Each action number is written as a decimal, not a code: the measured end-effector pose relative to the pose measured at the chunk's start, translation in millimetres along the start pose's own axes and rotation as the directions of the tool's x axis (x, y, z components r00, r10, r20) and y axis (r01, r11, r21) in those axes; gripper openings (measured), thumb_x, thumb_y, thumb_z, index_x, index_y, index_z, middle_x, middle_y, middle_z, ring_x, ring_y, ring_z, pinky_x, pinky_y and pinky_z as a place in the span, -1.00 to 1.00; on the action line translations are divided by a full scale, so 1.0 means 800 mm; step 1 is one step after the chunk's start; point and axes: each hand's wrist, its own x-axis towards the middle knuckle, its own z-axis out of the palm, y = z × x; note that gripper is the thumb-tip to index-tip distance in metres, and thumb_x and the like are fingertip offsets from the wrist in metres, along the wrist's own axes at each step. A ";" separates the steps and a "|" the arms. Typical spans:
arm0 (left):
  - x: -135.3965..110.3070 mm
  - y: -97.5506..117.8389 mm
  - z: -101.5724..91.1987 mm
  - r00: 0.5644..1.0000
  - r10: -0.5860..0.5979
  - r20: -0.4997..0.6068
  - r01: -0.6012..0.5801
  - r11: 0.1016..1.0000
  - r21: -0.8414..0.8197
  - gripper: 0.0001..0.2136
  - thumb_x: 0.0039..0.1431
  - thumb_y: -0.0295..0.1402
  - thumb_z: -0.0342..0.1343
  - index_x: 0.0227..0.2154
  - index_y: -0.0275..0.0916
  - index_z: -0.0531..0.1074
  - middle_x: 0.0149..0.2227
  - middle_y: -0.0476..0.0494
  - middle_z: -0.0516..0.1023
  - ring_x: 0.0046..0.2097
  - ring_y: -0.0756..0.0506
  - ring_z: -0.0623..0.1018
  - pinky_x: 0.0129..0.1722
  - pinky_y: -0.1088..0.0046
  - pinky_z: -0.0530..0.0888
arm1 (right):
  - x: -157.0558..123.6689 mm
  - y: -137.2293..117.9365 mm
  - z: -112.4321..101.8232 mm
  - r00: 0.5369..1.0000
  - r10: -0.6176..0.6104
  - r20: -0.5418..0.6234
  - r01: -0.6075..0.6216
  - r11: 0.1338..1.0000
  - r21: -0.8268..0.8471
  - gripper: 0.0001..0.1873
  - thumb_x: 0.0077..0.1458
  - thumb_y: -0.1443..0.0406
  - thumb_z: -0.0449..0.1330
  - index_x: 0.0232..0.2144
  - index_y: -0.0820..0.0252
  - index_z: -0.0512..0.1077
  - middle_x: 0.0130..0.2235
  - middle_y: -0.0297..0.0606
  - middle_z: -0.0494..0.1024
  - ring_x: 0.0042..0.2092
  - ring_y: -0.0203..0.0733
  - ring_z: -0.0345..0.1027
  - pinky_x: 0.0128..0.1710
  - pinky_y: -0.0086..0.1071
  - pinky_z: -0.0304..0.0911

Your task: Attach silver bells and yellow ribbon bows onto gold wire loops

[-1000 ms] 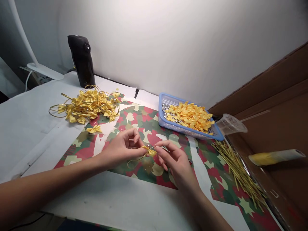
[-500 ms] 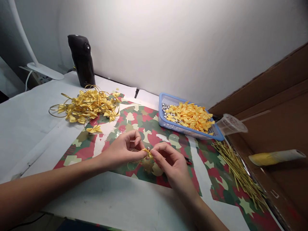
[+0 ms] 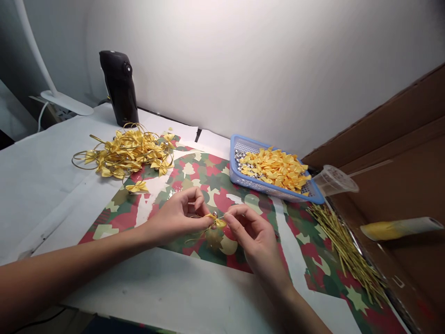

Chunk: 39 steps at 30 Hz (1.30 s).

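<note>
In the middle of the table my left hand [image 3: 182, 213] is closed, thumb and finger pinching a small yellow ribbon bow [image 3: 218, 223]. A little silver bell [image 3: 215, 215] sits at the bow's centre. Thin gold cord trails below my left fingers. To the right, my right hand [image 3: 252, 232] is closed, its thumb and index finger gripping the end of a thin pale strand [image 3: 222, 216] that runs from the bow's middle. Just what the strand is made of is too fine to tell.
Yellow bows on gold cord loops [image 3: 128, 153] lie heaped at the left, before a black bottle [image 3: 120, 90]. A blue basket [image 3: 278, 192] holds bows and silver bells. Gold cords [image 3: 342, 248], a clear cup [image 3: 333, 180] and a cardboard wall [image 3: 399, 167] are at the right.
My right hand has drawn slightly away to the right from the bow, and the strand between now shows. The left hand keeps its pinch in nearly the same place.
</note>
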 end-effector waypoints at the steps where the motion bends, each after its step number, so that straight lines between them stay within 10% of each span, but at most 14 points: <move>1: 0.000 0.000 0.000 1.000 0.000 0.000 0.000 1.000 0.000 -0.63 -0.13 -0.53 0.24 -0.59 -0.20 0.07 -0.55 0.10 0.42 -0.49 0.09 0.41 -0.51 0.60 0.35 | 0.000 0.000 0.000 1.000 0.001 -0.005 -0.001 1.000 -0.005 -0.77 0.05 0.14 0.22 -0.47 0.16 0.36 -0.49 -0.40 0.29 -0.49 -0.33 0.12 -0.53 -0.49 0.10; 39: 0.001 0.001 0.000 1.000 0.017 0.008 -0.016 1.000 -0.020 -0.65 -0.14 -0.53 0.25 -0.57 -0.20 0.09 -0.50 0.09 0.41 -0.47 0.09 0.37 -0.51 0.59 0.34 | 0.001 0.001 -0.007 0.997 -0.058 -0.041 0.057 0.998 -0.030 -0.81 0.12 0.17 0.19 -0.44 0.14 0.37 -0.50 -0.42 0.24 -0.51 -0.36 0.07 -0.54 -0.48 0.05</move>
